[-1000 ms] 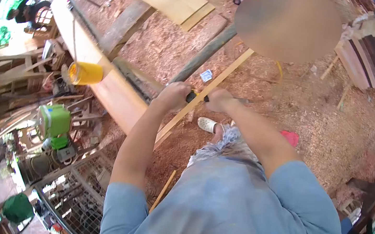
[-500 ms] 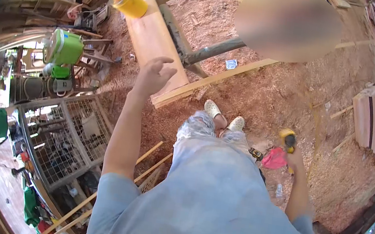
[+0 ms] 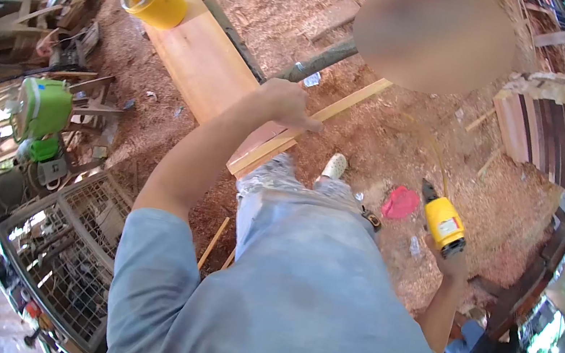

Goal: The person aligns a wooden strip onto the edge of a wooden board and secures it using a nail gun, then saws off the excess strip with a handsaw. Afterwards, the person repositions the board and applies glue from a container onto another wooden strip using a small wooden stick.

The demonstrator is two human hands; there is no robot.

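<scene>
My left hand [image 3: 284,104] hovers over the near end of a long wooden plank [image 3: 204,66], fingers loosely apart and partly hidden by the back of the hand. I see nothing in it. On the right, my right hand [image 3: 451,262] is wrapped round a yellow-and-black power drill [image 3: 445,223], its black nose pointing forward and away from me. The grip itself is mostly hidden beneath the tool's body. A yellow bucket [image 3: 165,7] with a stick and orange contents stands on the plank farther up. A narrow wooden strip [image 3: 344,105] crosses the plank's end.
Shavings cover the ground around my shoe [image 3: 334,165]. A pink piece [image 3: 401,203] lies near the drill. Stacked boards [image 3: 544,135] stand right, a wire-mesh frame [image 3: 69,232] and a green container [image 3: 44,108] left. A round pole [image 3: 322,60] runs beyond the plank; a blurred patch hides the area behind.
My left hand has swung right and turned palm-down near the plank's end. The drill has turned to point away from me. The view has shifted right, and one shoe is now out of sight.
</scene>
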